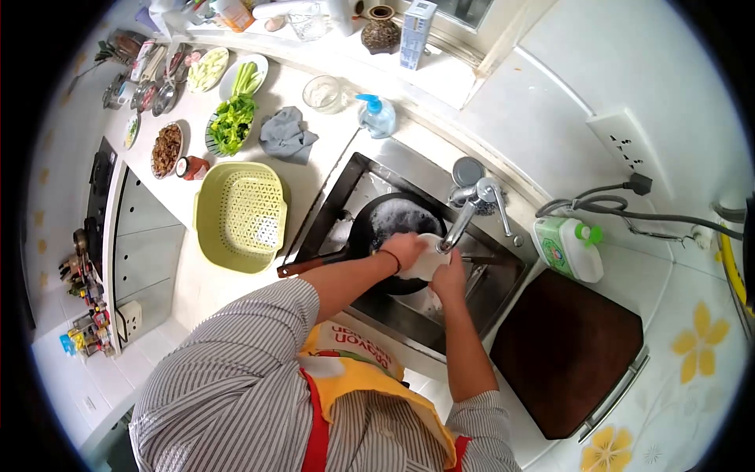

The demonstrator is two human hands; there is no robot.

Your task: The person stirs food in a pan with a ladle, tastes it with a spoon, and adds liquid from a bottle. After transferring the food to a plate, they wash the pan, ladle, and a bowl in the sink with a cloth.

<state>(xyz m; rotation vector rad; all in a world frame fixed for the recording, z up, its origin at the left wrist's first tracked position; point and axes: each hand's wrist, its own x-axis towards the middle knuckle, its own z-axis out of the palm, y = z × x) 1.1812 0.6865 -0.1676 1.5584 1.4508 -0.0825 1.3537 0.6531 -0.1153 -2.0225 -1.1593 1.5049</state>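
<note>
Both my hands are at a small white bowl (422,266) under the spout of the chrome faucet (470,211). My left hand (404,251), with a dark band at the wrist, is closed on the bowl's left side. My right hand (449,278) grips its right edge. Beneath them a black wok (368,228) with a wooden handle (303,266) rests in the steel sink (346,179), and white suds (403,217) lie in it. The faucet's spout partly covers the bowl, so its inside is only partly visible.
Left of the sink stands a yellow-green basket (206,206), with a grey cloth (286,135), a soap pump (377,118) and plates of chopped greens (230,126) behind. On the right are a white detergent bottle (568,250) and a dark brown board (568,354).
</note>
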